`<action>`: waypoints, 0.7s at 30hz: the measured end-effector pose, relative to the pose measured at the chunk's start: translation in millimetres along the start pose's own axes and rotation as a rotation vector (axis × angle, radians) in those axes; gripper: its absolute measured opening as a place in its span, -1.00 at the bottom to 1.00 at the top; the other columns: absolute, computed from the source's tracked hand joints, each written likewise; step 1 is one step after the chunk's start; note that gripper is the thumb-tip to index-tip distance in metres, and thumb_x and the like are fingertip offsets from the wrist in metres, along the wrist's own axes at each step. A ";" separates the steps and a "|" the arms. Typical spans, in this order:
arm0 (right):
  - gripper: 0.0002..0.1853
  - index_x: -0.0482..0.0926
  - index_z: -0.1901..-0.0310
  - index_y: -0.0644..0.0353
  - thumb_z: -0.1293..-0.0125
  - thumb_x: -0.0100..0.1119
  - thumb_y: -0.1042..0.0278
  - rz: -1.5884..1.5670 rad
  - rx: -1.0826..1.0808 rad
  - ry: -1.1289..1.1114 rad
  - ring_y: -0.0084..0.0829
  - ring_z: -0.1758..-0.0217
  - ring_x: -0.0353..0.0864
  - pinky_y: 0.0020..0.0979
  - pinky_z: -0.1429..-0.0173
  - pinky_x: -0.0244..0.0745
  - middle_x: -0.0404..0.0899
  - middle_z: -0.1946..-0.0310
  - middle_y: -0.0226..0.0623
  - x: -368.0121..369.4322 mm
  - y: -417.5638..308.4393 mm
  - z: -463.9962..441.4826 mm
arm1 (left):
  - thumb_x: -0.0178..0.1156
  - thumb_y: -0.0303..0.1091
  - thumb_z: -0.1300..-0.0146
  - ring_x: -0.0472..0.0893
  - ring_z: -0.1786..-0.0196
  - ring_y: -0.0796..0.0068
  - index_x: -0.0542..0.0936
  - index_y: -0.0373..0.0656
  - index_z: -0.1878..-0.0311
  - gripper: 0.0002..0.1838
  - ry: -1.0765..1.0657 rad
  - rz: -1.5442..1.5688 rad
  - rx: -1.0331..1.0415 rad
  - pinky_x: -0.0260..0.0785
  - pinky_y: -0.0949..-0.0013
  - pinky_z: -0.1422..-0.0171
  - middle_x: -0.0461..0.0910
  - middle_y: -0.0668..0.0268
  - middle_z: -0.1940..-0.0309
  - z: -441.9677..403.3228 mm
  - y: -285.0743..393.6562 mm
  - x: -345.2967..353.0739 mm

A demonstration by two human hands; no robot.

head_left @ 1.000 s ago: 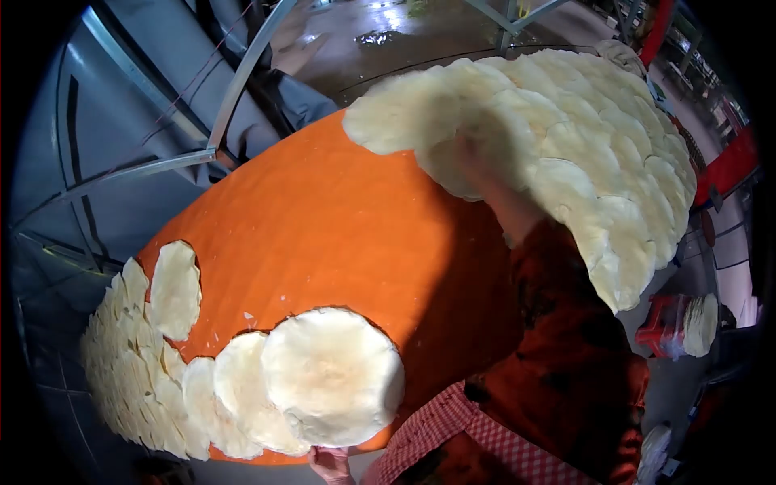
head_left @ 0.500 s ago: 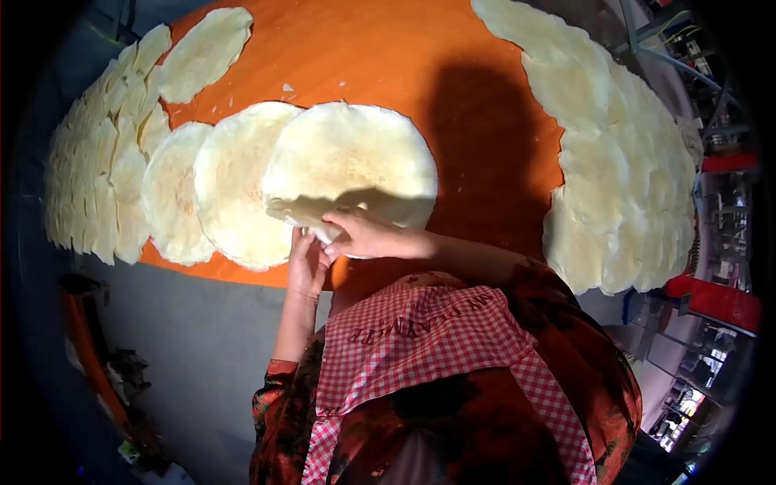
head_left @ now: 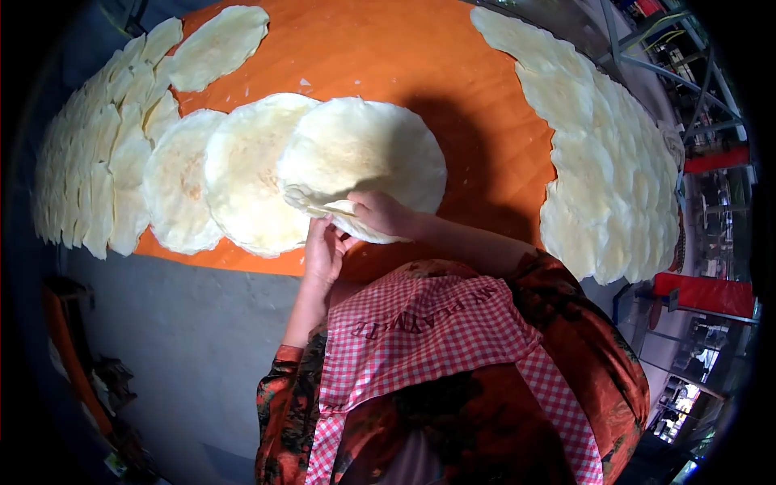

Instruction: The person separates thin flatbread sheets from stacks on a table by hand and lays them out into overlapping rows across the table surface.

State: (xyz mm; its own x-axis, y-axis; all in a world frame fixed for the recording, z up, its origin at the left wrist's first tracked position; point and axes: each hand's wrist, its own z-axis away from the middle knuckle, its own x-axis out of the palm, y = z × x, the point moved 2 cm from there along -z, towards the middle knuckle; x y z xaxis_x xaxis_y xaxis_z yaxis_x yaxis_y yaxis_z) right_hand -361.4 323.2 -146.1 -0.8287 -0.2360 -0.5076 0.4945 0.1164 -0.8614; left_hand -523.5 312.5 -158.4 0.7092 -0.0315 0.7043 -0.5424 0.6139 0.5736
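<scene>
A pale, round, thin flatbread [head_left: 347, 141] lies on an orange sheet [head_left: 356, 44], its near left edge lifted and folded over. My left hand [head_left: 325, 250] pinches that edge from the near side, thumb and fingertips together. Just right of it, my right hand [head_left: 380, 212] is closed on the folded part from above. Its fingertips are partly hidden by the fold. Under the left side of this flatbread lies a second flatbread [head_left: 250, 178], which in turn overlaps a third flatbread [head_left: 182, 194].
Overlapping flatbreads [head_left: 89, 170] cover the left end of the sheet, and a single flatbread [head_left: 218, 48] lies at the far left. More layered flatbreads [head_left: 606, 162] fill the right side. Grey floor [head_left: 186, 339] shows below the sheet's near edge.
The fold at the near edge has opened wider, with more of the flatbread's underside showing. My right hand has shifted slightly right and up. The whole view has tilted a little.
</scene>
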 end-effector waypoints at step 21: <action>-0.84 0.61 0.34 0.28 -0.17 0.02 0.47 0.233 0.014 0.299 -0.09 0.29 0.64 -0.14 0.11 0.49 0.60 0.44 0.05 -66.8 0.8 -14.6 | 0.15 -0.70 -0.03 0.53 -0.06 0.16 0.27 -0.36 -0.26 -0.36 0.425 -0.284 0.183 0.44 0.15 -0.17 0.47 0.05 -0.10 -9.5 3.9 -6.2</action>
State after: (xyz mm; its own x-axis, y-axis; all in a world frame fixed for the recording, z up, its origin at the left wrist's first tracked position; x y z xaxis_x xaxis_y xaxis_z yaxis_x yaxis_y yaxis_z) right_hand -309.5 353.1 -113.3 -0.7327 0.0877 -0.6749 0.6803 0.1198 -0.7230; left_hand -525.8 322.6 -164.5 0.9384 0.1684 0.3018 -0.3455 0.4794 0.8067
